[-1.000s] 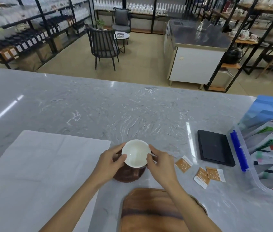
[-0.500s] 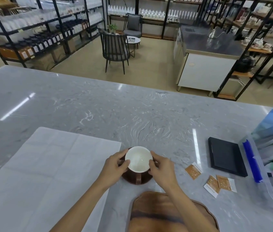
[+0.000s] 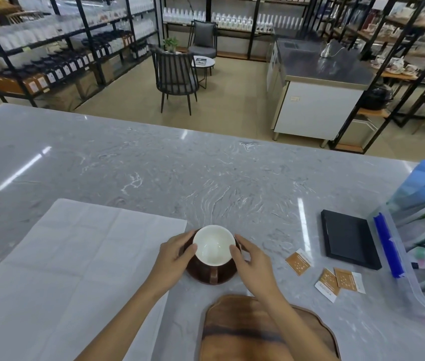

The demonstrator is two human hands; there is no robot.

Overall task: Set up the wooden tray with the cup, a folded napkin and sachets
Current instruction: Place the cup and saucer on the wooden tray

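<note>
A cup (image 3: 214, 247), brown outside and white inside, sits on a dark brown saucer (image 3: 201, 276) on the marble counter, its handle turned toward me. My left hand (image 3: 173, 256) holds the cup's left rim and my right hand (image 3: 251, 261) holds its right rim. The wooden tray (image 3: 235, 324) lies just in front of the saucer at the near edge, partly hidden by my right forearm. A large white napkin (image 3: 70, 269) is spread flat to the left. Three orange-and-white sachets (image 3: 333, 278) lie on the counter to the right.
A flat black case (image 3: 348, 242) lies beyond the sachets. A clear plastic bin (image 3: 419, 256) with a blue latch, holding printed packets, stands at the right edge. Past the counter's far edge are chairs, shelving and a steel-topped unit.
The cup and saucer, held between both hands, have settled on the counter; the view has shifted slightly, and my fingers have loosened a little around the rim.
</note>
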